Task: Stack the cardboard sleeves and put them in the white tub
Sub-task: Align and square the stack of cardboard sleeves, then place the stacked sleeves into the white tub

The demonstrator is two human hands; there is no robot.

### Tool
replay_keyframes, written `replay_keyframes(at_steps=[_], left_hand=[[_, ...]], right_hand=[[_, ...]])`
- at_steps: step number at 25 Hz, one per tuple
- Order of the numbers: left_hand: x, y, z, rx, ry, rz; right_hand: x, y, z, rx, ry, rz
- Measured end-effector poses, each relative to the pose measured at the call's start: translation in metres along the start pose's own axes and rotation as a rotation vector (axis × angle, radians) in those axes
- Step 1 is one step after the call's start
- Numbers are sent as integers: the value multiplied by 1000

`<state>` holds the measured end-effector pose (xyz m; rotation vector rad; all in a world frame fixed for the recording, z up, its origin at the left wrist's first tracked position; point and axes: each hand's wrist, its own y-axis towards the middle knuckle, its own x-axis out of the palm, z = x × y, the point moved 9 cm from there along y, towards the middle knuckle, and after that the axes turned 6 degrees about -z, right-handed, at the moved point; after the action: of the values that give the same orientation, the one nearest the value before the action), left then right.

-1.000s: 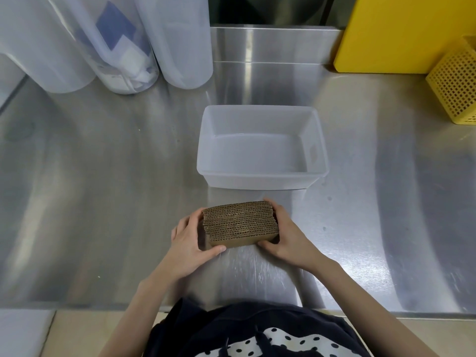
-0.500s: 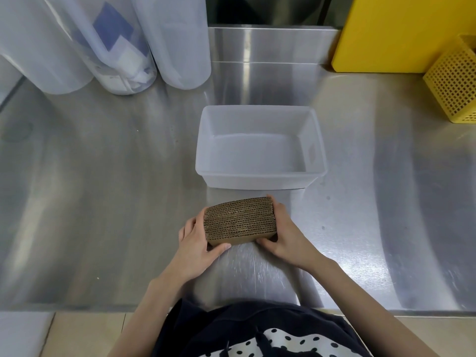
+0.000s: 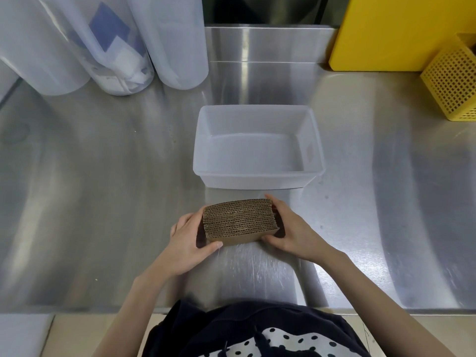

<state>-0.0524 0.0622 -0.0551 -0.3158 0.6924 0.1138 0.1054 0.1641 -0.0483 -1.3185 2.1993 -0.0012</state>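
A stack of brown corrugated cardboard sleeves (image 3: 239,220) stands on edge just in front of the white tub (image 3: 257,176). My left hand (image 3: 186,240) presses its left end, thumb along the front bottom. Against the right end sits my right hand (image 3: 291,233), its fingers reaching behind the stack. Both hands squeeze the stack between them. The tub is rectangular, translucent white, with nothing in it, and sits on the steel counter directly beyond the stack.
Three tall translucent plastic containers (image 3: 121,47) stand at the back left. A yellow board (image 3: 401,32) leans at the back right beside a yellow perforated basket (image 3: 453,86). The steel counter (image 3: 90,202) stretches on both sides; its front edge is near my body.
The stack, held in both hands, has shifted slightly forward toward the tub and looks a little raised. The tub has not moved.
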Motion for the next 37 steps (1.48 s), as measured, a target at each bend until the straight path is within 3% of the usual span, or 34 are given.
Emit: replay_keyframes(at_steps=[4, 11, 28, 37], left_hand=[[-11, 4, -1, -42, 13, 42], [-5, 7, -9, -122, 1, -45], [-85, 26, 62, 109, -275, -97], [-113, 83, 92, 99, -145, -180]], right_hand=[[-7, 2, -1, 6, 25, 38], [-4, 2, 3, 41, 18, 22], [-56, 11, -66, -35, 99, 14], [-90, 49, -81, 7, -67, -28]])
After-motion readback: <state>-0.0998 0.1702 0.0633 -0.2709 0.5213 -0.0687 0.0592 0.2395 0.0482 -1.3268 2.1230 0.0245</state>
